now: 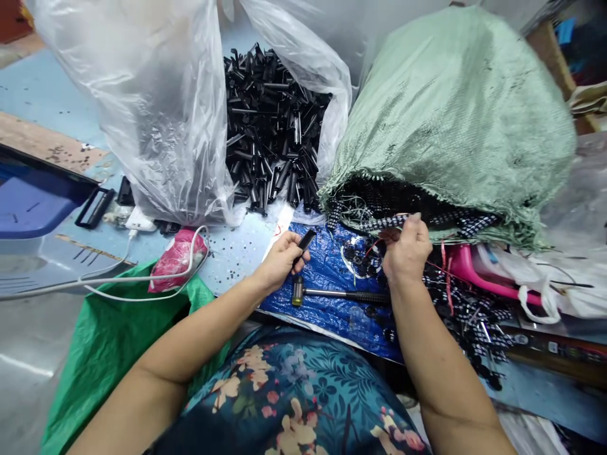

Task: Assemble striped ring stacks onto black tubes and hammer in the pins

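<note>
My left hand (284,258) is closed around a small black plastic piece (306,240), which sticks out between thumb and fingers above a blue plastic sheet. My right hand (406,248) is at the mouth of a pale green woven sack (455,120). Its thumb and fingers pinch the end of a black-and-white patterned strip (385,223) that lies along the opening; some of its fingertips are hidden. More such strips show inside the sack. Below the hands, a hammer (341,294) with a black grip lies across the blue sheet (327,322).
A clear plastic bag (184,120) spills a heap of black plastic parts (272,126) at the back. White cables (142,278) cross a pink bundle (175,258) on the left, above a green bag (109,354). Patterned pieces and a pink plastic rim (488,278) lie right.
</note>
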